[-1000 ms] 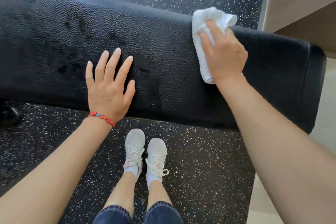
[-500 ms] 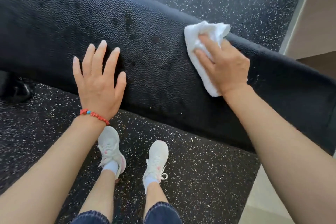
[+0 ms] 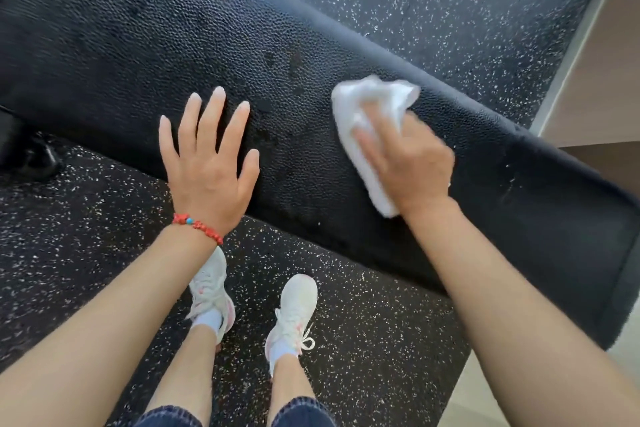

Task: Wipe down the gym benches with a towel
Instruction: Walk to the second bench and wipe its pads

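A black padded gym bench (image 3: pixel 145 45) with pebbled upholstery runs diagonally from upper left to lower right. Dark damp spots (image 3: pixel 294 62) mark its middle. A folded white towel (image 3: pixel 360 100) lies on the pad's right half. My right hand (image 3: pixel 408 163) presses down on it with fingers laid over the cloth; the hand is motion-blurred. To the left, my left hand (image 3: pixel 207 163) rests flat on the pad near its front edge, fingers spread, with a red bead bracelet at the wrist.
Speckled black rubber flooring (image 3: pixel 398 340) surrounds the bench. My two white sneakers (image 3: pixel 294 308) stand just in front of it. A beige wall or panel (image 3: pixel 595 80) rises at the right, past the bench end. A black frame part (image 3: pixel 31 156) sits at the far left.
My right hand has slid the towel leftward and toward me along the pad. My left hand stays flat on the bench. My feet have stepped apart and the view has swung.
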The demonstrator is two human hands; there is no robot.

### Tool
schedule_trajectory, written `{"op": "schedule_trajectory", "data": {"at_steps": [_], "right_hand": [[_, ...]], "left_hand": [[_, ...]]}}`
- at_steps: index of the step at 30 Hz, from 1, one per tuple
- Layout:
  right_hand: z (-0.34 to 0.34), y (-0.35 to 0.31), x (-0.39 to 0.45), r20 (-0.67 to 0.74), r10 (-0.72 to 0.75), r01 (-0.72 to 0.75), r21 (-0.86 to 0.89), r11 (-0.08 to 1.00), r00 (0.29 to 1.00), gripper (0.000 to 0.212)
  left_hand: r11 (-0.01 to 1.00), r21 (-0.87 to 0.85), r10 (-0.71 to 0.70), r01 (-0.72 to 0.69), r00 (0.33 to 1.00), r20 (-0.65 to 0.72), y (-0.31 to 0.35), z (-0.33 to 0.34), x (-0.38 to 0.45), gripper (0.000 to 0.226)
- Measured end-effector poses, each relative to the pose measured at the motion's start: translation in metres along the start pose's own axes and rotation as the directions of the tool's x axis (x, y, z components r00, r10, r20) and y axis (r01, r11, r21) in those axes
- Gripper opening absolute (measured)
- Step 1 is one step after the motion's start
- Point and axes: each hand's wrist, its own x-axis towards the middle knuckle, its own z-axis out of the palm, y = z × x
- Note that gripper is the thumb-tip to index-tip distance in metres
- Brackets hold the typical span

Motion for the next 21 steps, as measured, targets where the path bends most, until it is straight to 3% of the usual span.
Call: {"op": "schedule_trajectory", "data": {"at_steps": [1,3,5,8,10,13,15,19,21], "right_hand": [[0.003,0.002,0.018,0.030,0.157,-0.157,-0.017,0.987,0.987,0.029],[0.004,-0.002,0.043,0.203,0.349,-0.380,0.138,0.915,0.915,0.036],[0.009,-0.007,0.046,0.283,0.378,-0.445,0.232,0.865,0.882,0.038],[0.004,0.008,0.022,0.201,0.434,-0.470,0.198,0.860,0.878,0.036],[0.003,0.035,-0.004,0.258,0.546,-0.588,0.121,0.800,0.797,0.037],[-0.003,0.093,-0.051,0.324,0.752,-0.789,-0.026,0.614,0.575,0.039],[-0.007,0.114,-0.066,0.328,0.820,-0.860,-0.040,0.509,0.469,0.038],[-0.007,0.102,-0.061,0.319,0.881,-0.923,-0.044,0.381,0.348,0.037],[-0.007,0.078,-0.051,0.317,0.883,-0.933,0.014,0.359,0.345,0.037]], "left_hand": [[1.000,0.002,-0.001,0.001,1.000,-0.003,0.001,0.000,0.000,0.048],[1.000,-0.001,-0.005,0.005,1.000,-0.007,0.002,0.001,0.000,0.048],[1.000,0.001,-0.007,0.007,1.000,-0.008,0.001,0.002,-0.001,0.048],[1.000,0.002,-0.008,0.008,1.000,0.008,0.000,0.001,-0.001,0.049],[1.000,-0.001,-0.005,0.005,1.000,0.019,-0.001,0.001,-0.001,0.049],[1.000,-0.005,-0.005,0.005,1.000,0.018,-0.001,0.002,-0.001,0.049],[1.000,0.008,-0.006,0.006,1.000,0.009,0.000,0.003,-0.002,0.048],[1.000,0.013,-0.003,0.003,1.000,-0.006,-0.001,0.006,-0.003,0.048],[1.000,0.020,-0.006,0.006,1.000,-0.005,-0.001,0.006,-0.002,0.048]]}}
